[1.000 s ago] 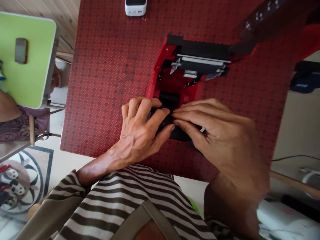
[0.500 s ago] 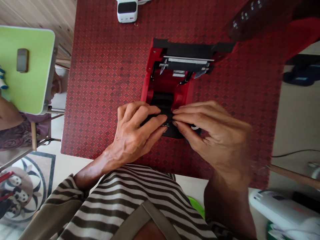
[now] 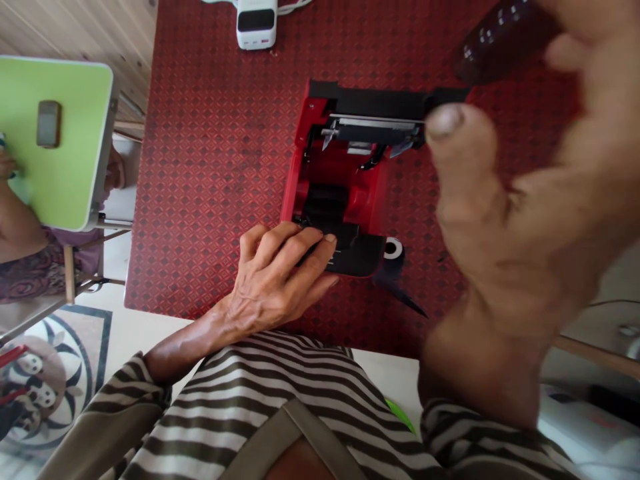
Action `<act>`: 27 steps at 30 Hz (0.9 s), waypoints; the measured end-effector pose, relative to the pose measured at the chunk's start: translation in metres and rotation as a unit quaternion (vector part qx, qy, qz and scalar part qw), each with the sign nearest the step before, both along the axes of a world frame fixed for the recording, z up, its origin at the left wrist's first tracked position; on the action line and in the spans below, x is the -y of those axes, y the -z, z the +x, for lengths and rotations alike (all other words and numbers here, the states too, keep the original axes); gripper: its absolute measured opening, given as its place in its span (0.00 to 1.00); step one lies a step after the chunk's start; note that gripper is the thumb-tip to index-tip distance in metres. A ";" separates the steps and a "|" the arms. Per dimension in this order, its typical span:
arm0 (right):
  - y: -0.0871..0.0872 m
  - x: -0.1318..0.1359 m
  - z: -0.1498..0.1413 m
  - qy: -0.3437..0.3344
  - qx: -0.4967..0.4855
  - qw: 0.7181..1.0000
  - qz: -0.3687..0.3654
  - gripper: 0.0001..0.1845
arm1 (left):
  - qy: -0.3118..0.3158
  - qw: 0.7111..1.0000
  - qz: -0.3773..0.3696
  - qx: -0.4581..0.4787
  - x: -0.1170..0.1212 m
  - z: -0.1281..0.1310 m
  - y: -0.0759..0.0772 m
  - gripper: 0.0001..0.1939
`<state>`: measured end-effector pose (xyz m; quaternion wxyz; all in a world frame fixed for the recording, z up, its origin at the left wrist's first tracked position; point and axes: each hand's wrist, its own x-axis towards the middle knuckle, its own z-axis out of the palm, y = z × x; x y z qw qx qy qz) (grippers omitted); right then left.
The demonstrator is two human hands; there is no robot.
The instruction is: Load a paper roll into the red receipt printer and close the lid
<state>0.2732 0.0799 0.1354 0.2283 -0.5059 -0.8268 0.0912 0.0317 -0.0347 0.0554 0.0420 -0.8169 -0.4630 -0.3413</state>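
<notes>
Left hand [image 3: 280, 267] on flat black panel [image 3: 363, 255] of boxy red casing [image 3: 359, 200].

Soft, rather dim indoor light lies over the red desk [image 3: 210, 153], while the pale floor [image 3: 145, 340] at left reads brighter. White glints dot the dark glossy object [image 3: 493, 47] at far right. Shadow deepens inside the red device [image 3: 303, 127]. The right hand [image 3: 545, 220] is blurred, enlarged by wide-angle stretching; the left hand [image 3: 275, 273] looks fairly crisp.
</notes>
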 end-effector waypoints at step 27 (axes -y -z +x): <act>0.037 0.073 -0.003 -0.117 0.018 0.988 0.102 0.29 | -0.012 1.000 0.001 0.001 0.005 0.001 0.001 0.13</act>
